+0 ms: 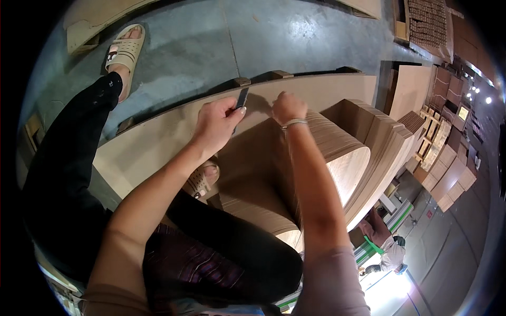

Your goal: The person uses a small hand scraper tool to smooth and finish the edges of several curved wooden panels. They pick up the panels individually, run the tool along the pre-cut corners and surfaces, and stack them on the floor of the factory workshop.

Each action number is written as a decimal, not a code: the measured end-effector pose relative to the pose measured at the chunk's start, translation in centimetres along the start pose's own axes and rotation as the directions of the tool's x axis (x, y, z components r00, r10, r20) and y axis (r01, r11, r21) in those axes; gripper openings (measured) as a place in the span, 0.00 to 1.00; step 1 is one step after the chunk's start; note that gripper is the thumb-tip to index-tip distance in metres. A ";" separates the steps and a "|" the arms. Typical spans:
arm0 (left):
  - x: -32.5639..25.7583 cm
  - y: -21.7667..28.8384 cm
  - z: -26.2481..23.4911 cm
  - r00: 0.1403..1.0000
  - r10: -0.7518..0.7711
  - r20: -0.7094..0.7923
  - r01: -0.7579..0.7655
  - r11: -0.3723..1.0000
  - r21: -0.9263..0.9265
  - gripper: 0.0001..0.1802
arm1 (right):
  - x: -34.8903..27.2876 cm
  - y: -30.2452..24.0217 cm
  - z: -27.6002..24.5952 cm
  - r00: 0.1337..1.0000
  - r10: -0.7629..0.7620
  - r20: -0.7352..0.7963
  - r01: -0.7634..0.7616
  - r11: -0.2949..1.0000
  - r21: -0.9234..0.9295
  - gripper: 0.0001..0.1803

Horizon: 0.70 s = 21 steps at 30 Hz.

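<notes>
My left hand (213, 124) is closed around a dark, flat, narrow strip (242, 98); whether it is a blade or a file I cannot make out. The strip stands out past my thumb, over a wide brown board (337, 84). To its right, my right hand (289, 108) is curled closed at the near side of the board, and anything in its fingers is hidden. Beneath my right wrist, which wears a bangle (294, 122), rises a stack of thin brown sheets with rounded ends (345, 152).
More stacked sheets (377, 129) stand to the right. My sandalled feet (126, 50) are apart, one on the grey floor (174, 39), one by the board. Farther right are pallets (433, 134), stacked cartons (448, 176) and another person (391, 253) near a bright light.
</notes>
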<state>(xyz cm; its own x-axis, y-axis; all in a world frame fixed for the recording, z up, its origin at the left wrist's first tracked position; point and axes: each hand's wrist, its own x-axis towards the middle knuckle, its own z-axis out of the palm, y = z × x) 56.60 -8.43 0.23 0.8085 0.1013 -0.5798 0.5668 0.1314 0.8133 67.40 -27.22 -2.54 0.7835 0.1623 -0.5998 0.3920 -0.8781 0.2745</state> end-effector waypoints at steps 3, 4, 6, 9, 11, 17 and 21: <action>-0.1 -4.9 2.2 0.999 0.011 -0.042 -0.002 0.976 0.219 0.11 | -3.1 0.7 -9.0 1.000 0.004 -0.018 0.000 0.976 0.216 0.18; 0.0 -6.4 3.5 0.995 0.064 -0.077 -0.042 0.966 0.254 0.11 | -4.7 3.0 -10.1 0.989 0.030 -0.143 0.016 0.950 0.311 0.15; 0.8 -6.1 6.0 0.988 -0.105 0.111 0.047 0.901 0.431 0.09 | -8.4 7.0 -12.1 0.939 0.015 -0.344 0.145 0.889 0.434 0.11; 1.8 -8.3 9.5 0.988 0.028 0.153 -0.092 0.897 0.432 0.11 | -11.1 11.8 -9.1 0.890 -0.064 -0.452 0.220 0.928 0.301 0.08; 2.2 -8.9 11.3 0.989 0.076 0.124 -0.120 0.905 0.408 0.10 | -11.9 12.6 -6.4 0.893 -0.081 -0.442 0.229 0.929 0.292 0.07; 2.7 -9.5 14.2 0.997 0.078 -0.019 -0.062 0.905 0.422 0.08 | -11.6 12.8 -4.8 0.850 0.093 -0.518 0.208 0.844 0.494 0.09; 3.0 -9.8 12.9 0.989 0.102 0.105 -0.130 0.941 0.314 0.06 | -11.8 12.1 -5.0 0.866 0.125 -0.484 0.147 0.862 0.486 0.10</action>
<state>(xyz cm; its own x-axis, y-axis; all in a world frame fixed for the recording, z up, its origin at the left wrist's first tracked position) 55.53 -22.10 -8.89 0.8741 0.0098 -0.4857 0.4777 -0.1991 0.8556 65.30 -37.49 11.56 0.9610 0.2484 -0.1215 0.2186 -0.9515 -0.2166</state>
